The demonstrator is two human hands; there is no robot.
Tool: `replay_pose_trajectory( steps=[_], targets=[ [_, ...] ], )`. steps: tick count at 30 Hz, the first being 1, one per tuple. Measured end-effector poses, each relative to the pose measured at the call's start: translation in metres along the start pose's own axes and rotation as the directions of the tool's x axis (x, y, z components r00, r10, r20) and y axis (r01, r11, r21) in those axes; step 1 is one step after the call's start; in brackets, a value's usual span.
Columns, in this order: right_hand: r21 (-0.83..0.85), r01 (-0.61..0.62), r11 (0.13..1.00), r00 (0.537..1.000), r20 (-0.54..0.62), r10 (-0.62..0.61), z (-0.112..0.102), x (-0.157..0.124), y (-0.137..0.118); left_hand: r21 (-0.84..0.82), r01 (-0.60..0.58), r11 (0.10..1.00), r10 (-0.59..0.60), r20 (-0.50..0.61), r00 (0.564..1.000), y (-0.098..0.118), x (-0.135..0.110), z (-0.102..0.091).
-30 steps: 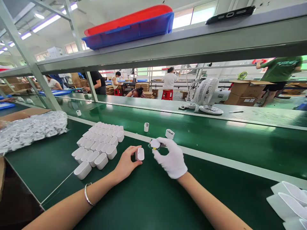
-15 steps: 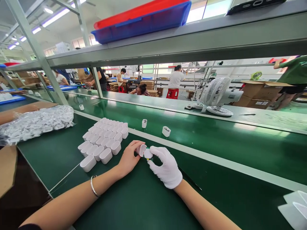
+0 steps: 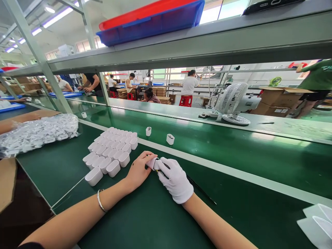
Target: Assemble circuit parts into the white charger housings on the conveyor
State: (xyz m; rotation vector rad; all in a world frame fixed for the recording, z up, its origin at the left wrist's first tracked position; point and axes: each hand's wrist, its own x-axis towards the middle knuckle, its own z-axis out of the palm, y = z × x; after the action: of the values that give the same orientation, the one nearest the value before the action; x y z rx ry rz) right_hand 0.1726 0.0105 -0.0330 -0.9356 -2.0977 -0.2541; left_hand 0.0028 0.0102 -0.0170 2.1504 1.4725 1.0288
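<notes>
My bare left hand (image 3: pixel 139 172) is closed around a white oval plastic housing (image 3: pixel 151 163), its opening turned toward my right hand. In a white glove, my right hand (image 3: pixel 175 180) pinches a small circuit board with a white part (image 3: pixel 157 164) at that opening. Part of the board seems to sit inside the housing; my gloved fingers hide most of it. A thin black rod (image 3: pixel 203 193) lies on the green table beyond my right wrist. To the left of my left hand, several white oval housings (image 3: pixel 93 176) stand in close rows.
Two filled housings (image 3: pixel 170 139) stand on the green conveyor belt (image 3: pixel 220 148) behind a pale strip. A clear bag of white parts (image 3: pixel 38 131) lies at left, above an open carton (image 3: pixel 7 186). A white fan (image 3: pixel 234 103) stands behind. A shelf (image 3: pixel 181 45) crosses overhead.
My right hand has moved slightly left, bringing the circuit board up to and partly into the housing. The housings on the belt have shifted left.
</notes>
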Motion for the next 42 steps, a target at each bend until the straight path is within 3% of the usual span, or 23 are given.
replay_pose_trajectory(
  steps=[4,7,9,11,12,14,16,18,21,23,27,31,33,36,39,42],
  targets=[
    [0.040,-0.043,0.998,0.998,0.040,0.042,-0.001,-0.001,-0.007,-0.035,-0.013,0.999,0.014,0.008,1.000,0.002,-0.002,0.001],
    [0.321,-0.233,0.918,0.972,0.087,0.216,-0.005,0.000,-0.012,-0.149,0.013,0.989,-0.009,0.026,1.000,0.004,-0.003,0.003],
    [0.578,-0.439,0.688,0.894,0.204,0.400,-0.008,0.001,-0.012,-0.218,0.010,0.976,0.001,0.050,0.999,0.007,-0.004,0.003],
    [0.721,-0.601,0.346,0.772,0.409,0.487,-0.011,0.004,-0.011,-0.241,-0.040,0.970,0.059,0.073,0.996,0.011,-0.004,0.002],
    [0.736,-0.645,0.205,0.725,0.505,0.467,-0.013,0.005,-0.009,-0.239,-0.076,0.968,0.098,0.082,0.992,0.013,-0.004,0.001],
    [0.722,-0.688,0.065,0.693,0.629,0.351,-0.016,0.009,-0.007,-0.232,-0.136,0.963,0.165,0.109,0.980,0.017,-0.004,-0.002],
    [0.706,-0.707,0.046,0.687,0.670,0.281,-0.019,0.012,-0.006,-0.247,-0.156,0.956,0.194,0.137,0.971,0.021,-0.006,-0.004],
    [0.695,-0.718,0.023,0.667,0.678,0.309,-0.020,0.013,-0.006,-0.309,-0.120,0.943,0.174,0.153,0.973,0.023,-0.009,-0.003],
    [0.696,-0.716,-0.057,0.617,0.669,0.413,-0.017,0.011,-0.009,-0.483,0.067,0.873,0.029,0.188,0.982,0.022,-0.014,0.004],
    [0.709,-0.702,-0.075,0.603,0.646,0.468,-0.014,0.010,-0.011,-0.584,0.214,0.783,-0.076,0.252,0.965,0.021,-0.015,0.010],
    [0.744,-0.668,0.010,0.618,0.546,0.566,-0.012,0.011,-0.012,-0.675,0.337,0.656,-0.149,0.322,0.935,0.019,-0.008,0.009],
    [0.709,-0.682,0.181,0.669,0.504,0.547,-0.021,0.014,-0.011,-0.709,0.362,0.605,-0.166,0.333,0.928,0.019,-0.002,0.001],
    [0.650,-0.726,0.222,0.656,0.559,0.508,-0.028,0.016,-0.009,-0.733,0.379,0.564,-0.178,0.340,0.923,0.020,-0.003,0.000],
    [0.572,-0.792,0.216,0.596,0.645,0.479,-0.033,0.017,-0.008,-0.740,0.447,0.503,-0.184,0.414,0.892,0.020,-0.004,0.000],
    [0.546,-0.813,0.205,0.568,0.663,0.487,-0.032,0.015,-0.010,-0.701,0.485,0.523,-0.155,0.481,0.863,0.020,-0.003,-0.001],
    [0.507,-0.826,0.246,0.559,0.682,0.471,-0.030,0.013,-0.014,-0.634,0.461,0.621,-0.137,0.491,0.860,0.019,0.000,-0.005]
  ],
)
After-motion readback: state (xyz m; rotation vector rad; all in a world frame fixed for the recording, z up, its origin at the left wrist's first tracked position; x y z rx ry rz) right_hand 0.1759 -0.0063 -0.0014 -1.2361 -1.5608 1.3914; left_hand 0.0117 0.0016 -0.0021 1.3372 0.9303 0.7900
